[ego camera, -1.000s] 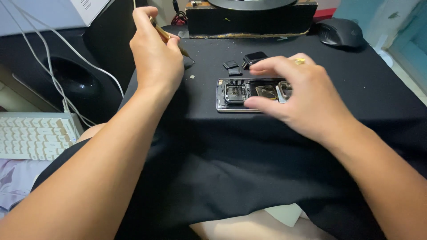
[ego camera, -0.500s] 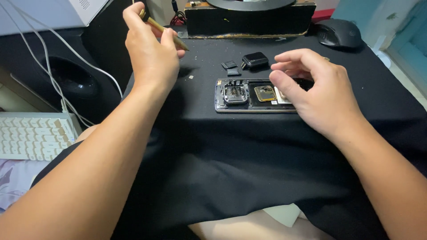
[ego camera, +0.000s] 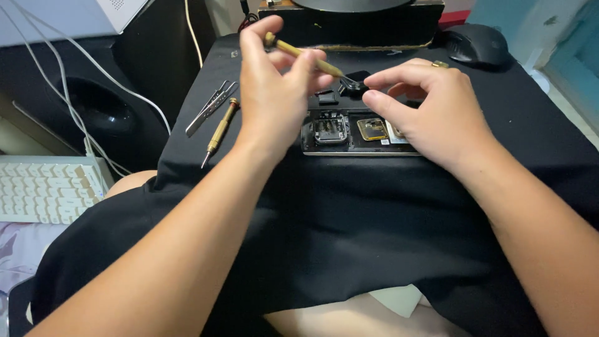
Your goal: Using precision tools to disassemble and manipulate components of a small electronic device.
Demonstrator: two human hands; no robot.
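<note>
Spare brass screwdriver (ego camera: 219, 130) and tweezers (ego camera: 211, 107) lay near black cloth's (ego camera: 349, 237) left edge; black mouse (ego camera: 477, 43) at far right corner; white keyboard (ego camera: 47, 189) off left.

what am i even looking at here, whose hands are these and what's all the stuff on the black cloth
This is one view from a camera worn on a person's head, looking down at their own two bare hands. The left hand holds a brass screwdriver, its tip near a small black part by the right hand. Below them, on a black cloth, lies an opened phone with its insides showing. To the left lie a second screwdriver and metal tweezers. A computer mouse sits far right.
</note>
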